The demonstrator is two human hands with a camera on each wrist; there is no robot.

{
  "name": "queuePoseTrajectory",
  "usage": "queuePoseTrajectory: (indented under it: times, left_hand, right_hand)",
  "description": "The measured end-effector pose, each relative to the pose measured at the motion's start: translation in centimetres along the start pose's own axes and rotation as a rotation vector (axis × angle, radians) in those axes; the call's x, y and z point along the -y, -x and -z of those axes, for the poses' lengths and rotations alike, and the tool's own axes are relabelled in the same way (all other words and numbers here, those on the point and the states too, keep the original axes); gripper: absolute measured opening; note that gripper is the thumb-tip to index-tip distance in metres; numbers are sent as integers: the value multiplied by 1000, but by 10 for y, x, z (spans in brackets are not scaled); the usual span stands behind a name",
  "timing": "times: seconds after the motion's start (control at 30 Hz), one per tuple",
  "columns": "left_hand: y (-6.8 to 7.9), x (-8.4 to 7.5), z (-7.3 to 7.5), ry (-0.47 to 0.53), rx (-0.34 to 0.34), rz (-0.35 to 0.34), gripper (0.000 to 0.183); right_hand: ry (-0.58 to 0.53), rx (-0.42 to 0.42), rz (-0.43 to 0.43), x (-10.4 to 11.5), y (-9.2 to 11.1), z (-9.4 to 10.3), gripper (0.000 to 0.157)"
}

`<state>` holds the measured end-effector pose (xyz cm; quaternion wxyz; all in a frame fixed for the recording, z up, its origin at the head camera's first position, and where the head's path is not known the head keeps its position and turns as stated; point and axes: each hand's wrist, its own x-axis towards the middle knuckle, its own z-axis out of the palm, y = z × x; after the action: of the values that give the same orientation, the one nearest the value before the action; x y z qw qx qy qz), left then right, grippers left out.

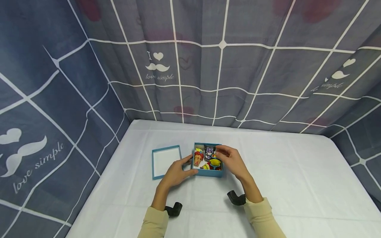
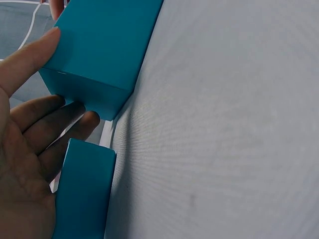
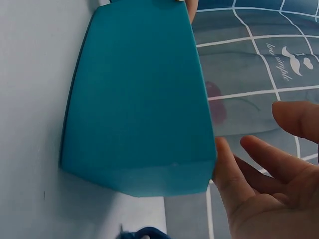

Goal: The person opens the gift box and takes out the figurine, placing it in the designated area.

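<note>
A teal box (image 1: 207, 172) stands with its top uncovered on the white table, holding several small toy figures. Among them are a red-haired figure (image 1: 198, 158), a black and purple one (image 1: 209, 152) and a yellow one (image 1: 215, 162). My left hand (image 1: 175, 173) grips the box's left end, thumb on the near wall and fingertips against the end wall. Over the right end of the box is my right hand (image 1: 233, 162); in the right wrist view one finger (image 3: 227, 169) touches the rim while thumb and other fingers stand apart, with nothing seen between them.
Left of the box lies its teal lid (image 1: 162, 165), white inside facing up, partly behind my left hand. Black curved pieces (image 1: 175, 209) sit at both wrists. A grey-blue curtain (image 1: 202, 66) with white lines hangs behind the white-covered table (image 1: 297, 178).
</note>
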<state>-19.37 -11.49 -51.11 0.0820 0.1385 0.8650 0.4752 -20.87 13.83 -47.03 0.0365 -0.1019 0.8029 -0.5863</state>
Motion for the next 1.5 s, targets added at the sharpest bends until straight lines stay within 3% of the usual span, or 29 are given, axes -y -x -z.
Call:
queuePoseTrajectory:
  times: [0.17,0.43,0.83,1.5]
  left_hand:
    - [0,0,0,7,5,4,75]
    - [-1,0,0,-2,10,15,75]
    - [0,-2,0,-3,9,15,74]
    - [1,-3,2,-11,5,10,75]
  right_hand:
    - [-3,38,-5,-1,-6,-6,41]
    - [20,13,-25,2,-14,-14,39]
    - [-8,74,-42,41,-2,-13,43]
    - [-86,4,-38,33,-5,-13,38]
